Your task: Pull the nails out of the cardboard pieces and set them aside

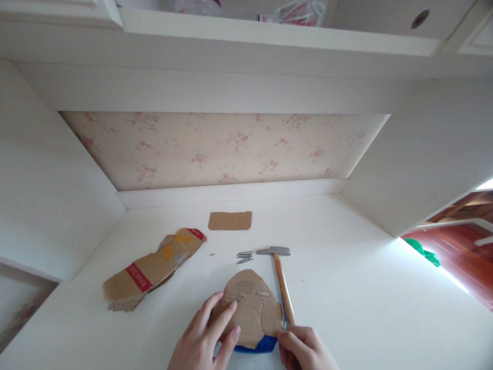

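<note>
A rounded piece of brown cardboard (250,313), creased and torn on its face, is tilted up over the near part of the table. Along its lower edge shows something blue (265,345), mostly hidden beneath it. My left hand (210,334) grips the cardboard from the left, fingers and thumb bent over its face. At its lower right corner, my right hand (302,347) is closed in a pinch; what lies between the fingertips is hidden. A hammer (283,282) with a wooden handle lies just right of the cardboard, its handle end close to my right hand.
Several nails (244,256) lie left of the hammer head. A small cardboard rectangle (230,221) with holes is farther back. Folded cardboard (154,272) with red and orange bands lies left. White side panels and an overhead shelf (269,36) enclose the white table (346,288).
</note>
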Motion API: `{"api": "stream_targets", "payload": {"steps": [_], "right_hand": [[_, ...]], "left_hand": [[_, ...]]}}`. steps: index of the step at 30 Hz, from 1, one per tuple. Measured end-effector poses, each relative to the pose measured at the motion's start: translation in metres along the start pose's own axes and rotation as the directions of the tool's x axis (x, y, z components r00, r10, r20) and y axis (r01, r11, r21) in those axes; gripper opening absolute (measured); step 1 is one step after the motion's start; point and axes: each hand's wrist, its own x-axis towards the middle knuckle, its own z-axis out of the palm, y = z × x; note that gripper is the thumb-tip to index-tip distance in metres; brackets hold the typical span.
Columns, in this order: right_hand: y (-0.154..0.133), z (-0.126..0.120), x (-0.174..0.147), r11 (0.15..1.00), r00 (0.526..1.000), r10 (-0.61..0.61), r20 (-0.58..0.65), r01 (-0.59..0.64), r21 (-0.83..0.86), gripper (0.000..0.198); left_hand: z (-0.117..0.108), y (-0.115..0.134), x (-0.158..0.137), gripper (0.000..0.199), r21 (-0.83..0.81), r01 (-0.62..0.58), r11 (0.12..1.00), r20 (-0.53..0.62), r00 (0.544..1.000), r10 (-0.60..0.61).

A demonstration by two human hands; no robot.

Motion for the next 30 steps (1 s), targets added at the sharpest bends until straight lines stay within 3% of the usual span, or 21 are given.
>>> {"api": "stream_targets", "payload": {"steps": [3, 7, 10, 12, 13, 14, 15, 18, 21, 25, 30], "right_hand": [[-0.008, -0.001, 0.0, 1.0, 1.0, 0.0, 0.015, 0.0, -0.016, 0.039], [-0.032, -0.014, -0.009, 0.967, 0.998, -0.054, 0.016, 0.056, -0.249, 0.052], [-0.061, -0.033, -0.008, 0.947, 0.984, -0.168, -0.05, 0.147, -0.284, 0.058], [-0.08, -0.043, 0.002, 0.896, 0.948, -0.297, -0.116, 0.235, -0.377, 0.054], [-0.089, -0.046, 0.011, 0.814, 0.91, -0.393, -0.13, 0.279, -0.509, 0.054], [-0.097, -0.046, 0.02, 0.647, 0.856, -0.509, -0.095, 0.307, -0.698, 0.053], [-0.104, -0.045, 0.031, 0.566, 0.832, -0.551, -0.062, 0.318, -0.761, 0.045], [-0.119, -0.032, 0.059, 0.359, 0.793, -0.602, 0.089, 0.368, -0.858, 0.024], [-0.127, -0.016, 0.08, 0.15, 0.753, -0.596, 0.28, 0.446, -0.882, 0.023], [-0.125, -0.007, 0.1, -0.014, 0.732, -0.572, 0.37, 0.442, -0.897, 0.023], [-0.11, -0.007, 0.111, -0.111, 0.744, -0.536, 0.4, 0.407, -0.907, 0.025]], "left_hand": [[0.003, -0.001, -0.012, 0.041, 0.095, -0.012, 0.995, -0.021, 1.0, 0.014], [0.008, -0.001, -0.025, 0.046, 0.168, 0.003, 0.986, -0.063, 0.998, 0.008], [0.01, 0.0, -0.028, 0.044, 0.184, 0.004, 0.983, -0.089, 0.996, 0.012], [0.011, 0.001, -0.027, 0.044, 0.2, -0.023, 0.979, -0.102, 0.994, 0.044], [0.011, 0.001, -0.026, 0.044, 0.207, -0.035, 0.978, -0.105, 0.993, 0.058], [0.011, 0.002, -0.025, 0.044, 0.211, -0.043, 0.977, -0.105, 0.992, 0.066], [0.011, 0.002, -0.025, 0.045, 0.211, -0.05, 0.976, -0.104, 0.992, 0.073], [0.011, 0.003, -0.025, 0.044, 0.208, -0.058, 0.976, -0.104, 0.991, 0.081], [0.012, 0.003, -0.026, 0.044, 0.218, -0.055, 0.974, -0.126, 0.988, 0.084], [0.012, 0.004, -0.028, 0.046, 0.216, -0.04, 0.976, -0.147, 0.986, 0.073], [0.01, 0.007, -0.026, 0.046, 0.207, -0.05, 0.977, -0.143, 0.986, 0.081]]}}
